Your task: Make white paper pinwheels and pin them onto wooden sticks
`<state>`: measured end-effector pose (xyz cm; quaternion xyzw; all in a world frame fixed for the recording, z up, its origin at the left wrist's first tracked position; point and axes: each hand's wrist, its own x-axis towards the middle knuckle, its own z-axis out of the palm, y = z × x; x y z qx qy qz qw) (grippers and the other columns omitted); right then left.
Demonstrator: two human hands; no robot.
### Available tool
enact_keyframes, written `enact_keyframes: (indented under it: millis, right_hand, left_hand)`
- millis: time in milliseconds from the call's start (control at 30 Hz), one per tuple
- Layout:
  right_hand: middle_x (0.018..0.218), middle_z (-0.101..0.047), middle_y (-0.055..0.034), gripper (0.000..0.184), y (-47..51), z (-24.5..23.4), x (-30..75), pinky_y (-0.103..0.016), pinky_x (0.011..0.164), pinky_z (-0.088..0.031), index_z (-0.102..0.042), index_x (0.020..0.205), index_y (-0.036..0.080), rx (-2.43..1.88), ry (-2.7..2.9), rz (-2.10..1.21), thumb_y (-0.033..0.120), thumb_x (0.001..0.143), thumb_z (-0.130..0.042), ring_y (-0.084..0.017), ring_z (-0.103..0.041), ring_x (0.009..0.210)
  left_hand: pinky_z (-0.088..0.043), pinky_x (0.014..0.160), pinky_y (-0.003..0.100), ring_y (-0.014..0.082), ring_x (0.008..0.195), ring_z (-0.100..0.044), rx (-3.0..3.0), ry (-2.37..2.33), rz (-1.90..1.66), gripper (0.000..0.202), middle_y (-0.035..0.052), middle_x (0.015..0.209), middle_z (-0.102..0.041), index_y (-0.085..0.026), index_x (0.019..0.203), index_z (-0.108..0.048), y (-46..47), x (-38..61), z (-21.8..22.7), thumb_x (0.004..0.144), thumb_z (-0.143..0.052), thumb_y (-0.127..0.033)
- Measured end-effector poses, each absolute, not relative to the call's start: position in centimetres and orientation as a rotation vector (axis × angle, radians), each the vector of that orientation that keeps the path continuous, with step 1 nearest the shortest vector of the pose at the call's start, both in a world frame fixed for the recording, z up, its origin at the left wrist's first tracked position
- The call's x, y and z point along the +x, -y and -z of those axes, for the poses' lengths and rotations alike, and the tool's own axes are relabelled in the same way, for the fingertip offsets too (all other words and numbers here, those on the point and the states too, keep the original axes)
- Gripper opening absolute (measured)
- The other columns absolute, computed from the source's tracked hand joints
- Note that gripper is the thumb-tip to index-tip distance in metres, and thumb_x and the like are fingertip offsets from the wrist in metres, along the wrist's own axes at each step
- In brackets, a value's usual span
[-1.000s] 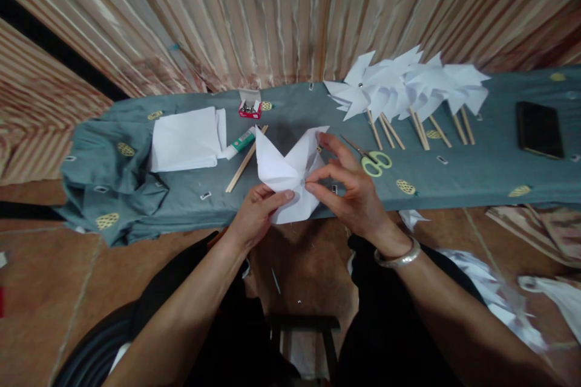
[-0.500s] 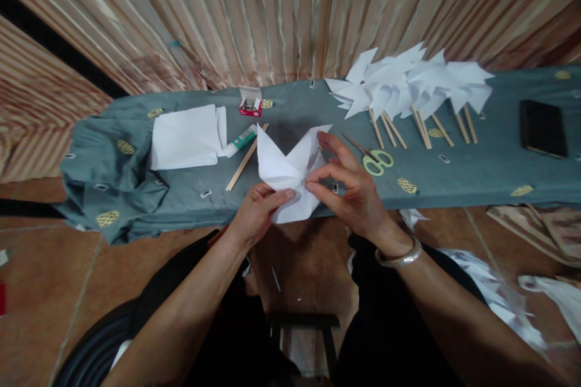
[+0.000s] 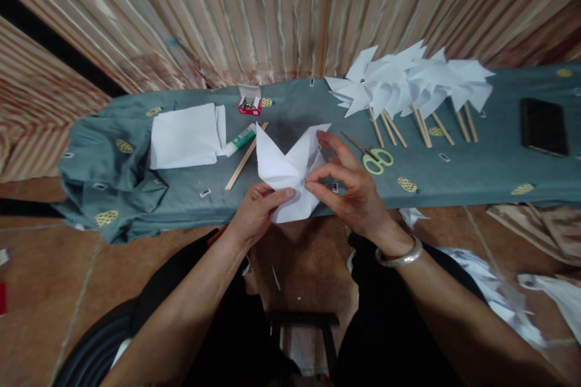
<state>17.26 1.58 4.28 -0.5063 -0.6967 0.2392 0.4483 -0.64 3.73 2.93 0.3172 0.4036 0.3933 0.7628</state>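
Note:
A white paper pinwheel [image 3: 282,166], partly folded with pointed flaps standing up, is held over the table's front edge. My left hand [image 3: 258,208] grips its lower left side, thumb on top and fingers underneath. My right hand [image 3: 351,187] pinches the paper near its middle between thumb and index finger, the other fingers raised along the right flap. Whatever lies right between those fingertips is too small to make out. Behind the pinwheel to the left lie wooden sticks [image 3: 242,163] and a green and white glue stick [image 3: 240,138].
A stack of white paper [image 3: 184,136] lies left on the cloth-covered table [image 3: 476,178]. A small red box of metal pins [image 3: 249,104] stands at the back. To the right are scissors [image 3: 374,160], several finished pinwheels [image 3: 394,81] on sticks and a dark phone [image 3: 543,127].
Both hands keep the same hold on the paper pinwheel. The view has shifted very slightly; nothing else has visibly moved.

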Motion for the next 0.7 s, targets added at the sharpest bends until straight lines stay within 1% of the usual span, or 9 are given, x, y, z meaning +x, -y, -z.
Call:
enact_keyframes:
  millis: [167,267,367,467,567,700]
  right_hand:
    - [0.151,-0.045,-0.0011,0.002,-1.6,-4.2,17.2,-0.05,0.114,-0.037,-0.07,0.081,0.024,-1.249,1.696,-0.625,0.023,0.082,-0.069,-0.028,-0.043,0.14]
    - [0.152,-0.045,-0.0004,0.001,-1.7,-4.1,17.3,-0.051,0.115,-0.035,-0.07,0.081,0.024,-1.231,1.668,-0.668,0.024,0.081,-0.069,-0.028,-0.042,0.14]
    - [0.151,-0.045,0.0004,0.002,-1.8,-3.9,17.3,-0.049,0.117,-0.033,-0.071,0.079,0.025,-1.209,1.627,-0.737,0.025,0.081,-0.07,-0.027,-0.042,0.141]
    - [0.151,-0.045,0.0004,0.002,-1.8,-3.6,17.4,-0.047,0.117,-0.034,-0.071,0.078,0.025,-1.217,1.588,-0.791,0.026,0.081,-0.071,-0.026,-0.043,0.14]
    - [0.152,-0.044,-0.0016,0.003,-1.8,-3.5,17.4,-0.049,0.117,-0.033,-0.07,0.079,0.025,-1.242,1.592,-0.78,0.026,0.081,-0.07,-0.026,-0.043,0.139]
    - [0.151,-0.044,-0.0059,0.005,-1.8,-3.3,17.1,-0.052,0.117,-0.032,-0.069,0.08,0.023,-1.246,1.641,-0.724,0.027,0.082,-0.068,-0.028,-0.043,0.14]
  left_hand:
    - [-0.056,0.073,0.031,0.0208,0.07,-0.071,0.72,-0.88,-0.842,0.028,0.0048,0.076,-0.077,-0.017,0.078,-0.079,-3.7,-0.7,-3.0,0.055,-0.088,-0.03]
    - [-0.056,0.076,0.033,0.0218,0.074,-0.072,0.748,-0.894,-0.847,0.027,0.0052,0.079,-0.078,-0.018,0.079,-0.079,-3.6,-0.8,-3.0,0.056,-0.087,-0.029]
    - [-0.055,0.079,0.035,0.0224,0.075,-0.071,0.775,-0.898,-0.857,0.027,0.0052,0.08,-0.078,-0.017,0.078,-0.079,-3.7,-0.9,-3.0,0.056,-0.088,-0.03]
    - [-0.055,0.075,0.032,0.0208,0.071,-0.071,0.791,-0.897,-0.873,0.03,0.0048,0.078,-0.077,-0.017,0.078,-0.079,-3.7,-0.9,-3.1,0.054,-0.089,-0.031]
    - [-0.054,0.071,0.029,0.0185,0.069,-0.07,0.8,-0.903,-0.893,0.032,0.0037,0.076,-0.077,-0.017,0.08,-0.079,-3.8,-0.9,-3.0,0.053,-0.09,-0.03]
    - [-0.054,0.07,0.027,0.0159,0.068,-0.069,0.8,-0.94,-0.909,0.034,0.0033,0.081,-0.078,-0.017,0.083,-0.078,-3.7,-0.7,-2.6,0.054,-0.09,-0.029]
